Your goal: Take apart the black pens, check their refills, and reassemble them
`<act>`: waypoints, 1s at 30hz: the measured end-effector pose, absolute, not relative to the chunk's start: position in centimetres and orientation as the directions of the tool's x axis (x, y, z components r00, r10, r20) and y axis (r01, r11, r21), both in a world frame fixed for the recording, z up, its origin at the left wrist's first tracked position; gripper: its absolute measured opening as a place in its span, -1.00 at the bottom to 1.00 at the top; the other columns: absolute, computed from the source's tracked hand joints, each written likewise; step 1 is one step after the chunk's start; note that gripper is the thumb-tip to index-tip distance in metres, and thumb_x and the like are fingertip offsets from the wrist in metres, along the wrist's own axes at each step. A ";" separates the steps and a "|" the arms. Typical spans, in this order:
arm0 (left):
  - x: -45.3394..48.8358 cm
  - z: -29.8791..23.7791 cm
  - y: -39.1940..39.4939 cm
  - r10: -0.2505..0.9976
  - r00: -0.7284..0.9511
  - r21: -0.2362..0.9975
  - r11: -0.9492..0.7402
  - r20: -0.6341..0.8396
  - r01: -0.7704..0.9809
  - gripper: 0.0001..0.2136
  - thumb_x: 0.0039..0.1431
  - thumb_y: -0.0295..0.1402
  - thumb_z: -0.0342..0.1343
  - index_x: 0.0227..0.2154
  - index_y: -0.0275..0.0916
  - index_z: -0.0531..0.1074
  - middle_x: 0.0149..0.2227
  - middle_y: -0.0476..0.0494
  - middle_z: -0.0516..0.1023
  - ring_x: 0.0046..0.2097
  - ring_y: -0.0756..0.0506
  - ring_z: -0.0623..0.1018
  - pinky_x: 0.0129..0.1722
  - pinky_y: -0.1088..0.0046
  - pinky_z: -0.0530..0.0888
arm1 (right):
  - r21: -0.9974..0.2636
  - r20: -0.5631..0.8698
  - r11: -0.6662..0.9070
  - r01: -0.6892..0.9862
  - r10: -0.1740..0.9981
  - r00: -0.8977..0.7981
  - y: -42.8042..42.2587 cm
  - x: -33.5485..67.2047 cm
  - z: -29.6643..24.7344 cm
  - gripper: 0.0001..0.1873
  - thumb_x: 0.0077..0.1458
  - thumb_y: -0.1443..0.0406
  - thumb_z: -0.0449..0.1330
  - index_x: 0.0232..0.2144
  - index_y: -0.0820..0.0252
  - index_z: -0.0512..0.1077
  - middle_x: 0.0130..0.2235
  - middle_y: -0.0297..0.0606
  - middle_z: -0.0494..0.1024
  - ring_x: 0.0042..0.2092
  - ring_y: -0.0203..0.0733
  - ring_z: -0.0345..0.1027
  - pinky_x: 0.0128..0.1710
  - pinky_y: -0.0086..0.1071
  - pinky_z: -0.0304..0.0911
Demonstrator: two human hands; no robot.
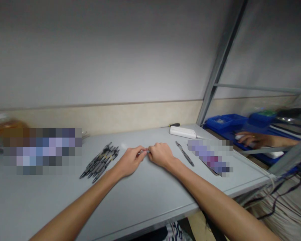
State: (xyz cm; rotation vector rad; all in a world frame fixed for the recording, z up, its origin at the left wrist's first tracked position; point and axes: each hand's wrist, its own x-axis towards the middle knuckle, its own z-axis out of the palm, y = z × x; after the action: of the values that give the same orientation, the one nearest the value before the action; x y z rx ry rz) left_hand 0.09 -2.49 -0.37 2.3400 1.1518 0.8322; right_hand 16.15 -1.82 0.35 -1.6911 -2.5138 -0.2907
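Note:
My left hand (pixel 132 161) and my right hand (pixel 162 154) meet above the middle of the table. Both are closed, with a small, thin, greyish piece (pixel 147 151) between their fingertips. Most of it is covered, so its kind does not show. Left of my hands lies a pile of dark pens (pixel 100 162), roughly side by side. A single dark pen (pixel 185 153) rests on the table to the right of my right hand.
A white power strip (pixel 182 132) with a cable and a screwdriver (pixel 174 125) lie near the wall. Blurred-out items flank the pens. Beyond a metal post (pixel 210 83), another person's hand (pixel 253 139) is near blue bins (pixel 217 122).

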 end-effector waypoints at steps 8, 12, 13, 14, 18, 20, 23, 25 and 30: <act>0.4 -0.9 -2.5 0.708 0.508 0.215 -0.664 0.491 0.716 -0.78 0.20 -0.46 -0.14 -0.50 -0.28 0.34 -0.49 -0.11 0.42 -0.38 -0.05 0.39 -0.35 0.45 0.28 | 0.074 0.205 0.349 0.934 0.911 -0.357 -2.4 15.6 0.5 -0.60 0.19 0.25 -0.13 -0.21 0.18 0.49 -0.31 0.01 0.55 -0.24 -0.02 0.45 -0.30 -0.29 0.23; 0.2 -1.0 -2.5 0.595 0.578 0.044 -0.717 0.558 0.696 -0.79 0.21 -0.49 -0.15 -0.48 -0.27 0.32 -0.48 -0.12 0.40 -0.34 -0.08 0.37 -0.33 0.42 0.31 | 0.049 0.217 0.350 0.936 0.911 -0.352 -2.3 15.6 0.4 -0.59 0.18 0.22 -0.14 -0.20 0.15 0.49 -0.30 -0.01 0.55 -0.25 -0.02 0.44 -0.31 -0.27 0.23; 0.2 -1.1 -2.5 0.581 0.587 0.021 -0.721 0.564 0.693 -0.80 0.21 -0.49 -0.15 -0.48 -0.27 0.32 -0.48 -0.12 0.40 -0.34 -0.09 0.37 -0.33 0.42 0.31 | 0.045 0.218 0.351 0.935 0.910 -0.352 -2.3 15.6 0.4 -0.59 0.17 0.22 -0.14 -0.21 0.14 0.49 -0.31 -0.01 0.55 -0.25 -0.01 0.44 -0.32 -0.27 0.22; 0.2 -1.1 -2.5 0.569 0.594 0.000 -0.722 0.568 0.692 -0.80 0.21 -0.49 -0.15 -0.47 -0.27 0.32 -0.48 -0.12 0.39 -0.33 -0.09 0.36 -0.33 0.41 0.32 | 0.041 0.219 0.351 0.935 0.910 -0.352 -2.3 15.7 0.4 -0.59 0.17 0.22 -0.14 -0.21 0.14 0.49 -0.31 -0.01 0.55 -0.25 -0.01 0.44 -0.32 -0.28 0.22; 0.0 -1.1 -2.5 0.520 0.625 -0.078 -0.730 0.582 0.679 -0.81 0.20 -0.52 -0.14 -0.45 -0.28 0.34 -0.48 -0.13 0.39 -0.33 -0.10 0.35 -0.32 0.39 0.33 | 0.030 0.217 0.348 0.937 0.913 -0.346 -2.2 15.7 0.2 -0.58 0.16 0.21 -0.14 -0.21 0.15 0.49 -0.31 0.00 0.55 -0.25 -0.01 0.44 -0.33 -0.29 0.20; -0.1 -1.0 -2.5 0.506 0.635 -0.093 -0.735 0.585 0.671 -0.81 0.20 -0.52 -0.15 -0.43 -0.28 0.35 -0.47 -0.13 0.38 -0.33 -0.10 0.35 -0.30 0.38 0.34 | 0.025 0.219 0.347 0.938 0.913 -0.344 -2.2 15.6 0.0 -0.60 0.15 0.20 -0.12 -0.24 0.15 0.50 -0.32 -0.01 0.55 -0.27 -0.02 0.43 -0.35 -0.30 0.18; -0.1 -0.9 -2.4 0.530 0.635 -0.068 -0.735 0.562 0.674 -0.80 0.21 -0.51 -0.16 -0.41 -0.27 0.36 -0.45 -0.13 0.39 -0.31 -0.10 0.36 -0.29 0.38 0.34 | 0.002 0.231 0.344 0.939 0.914 -0.335 -2.0 15.5 -0.3 -0.65 0.12 0.19 -0.07 -0.32 0.14 0.50 -0.36 -0.05 0.55 -0.31 -0.04 0.42 -0.39 -0.33 0.14; -0.1 -0.9 -2.3 0.570 0.610 -0.018 -0.722 0.550 0.691 -0.81 0.22 -0.47 -0.16 -0.40 -0.26 0.36 -0.44 -0.13 0.41 -0.29 -0.10 0.37 -0.29 0.38 0.35 | -0.037 0.261 0.354 0.934 0.906 -0.333 -1.9 15.6 -0.2 -0.69 0.10 0.18 -0.03 -0.36 0.15 0.48 -0.39 -0.10 0.55 -0.34 -0.08 0.41 -0.40 -0.36 0.11; -0.8 -1.1 -1.6 0.654 0.482 0.143 -0.666 0.583 0.732 -0.82 0.22 -0.42 -0.15 -0.34 -0.27 0.37 -0.37 -0.16 0.45 -0.26 -0.10 0.42 -0.24 0.36 0.37 | -0.205 0.477 0.521 0.829 0.792 -0.380 -1.3 16.9 0.7 -0.71 0.05 0.10 0.09 -0.34 0.20 0.41 -0.43 -0.21 0.50 -0.34 -0.16 0.35 -0.29 -0.34 0.09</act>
State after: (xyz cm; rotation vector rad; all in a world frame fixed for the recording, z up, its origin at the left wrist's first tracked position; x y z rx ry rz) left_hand -0.78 -1.58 -1.12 2.8103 1.3219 1.0143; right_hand 16.89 -1.35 0.68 -1.3176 -2.2401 -0.0915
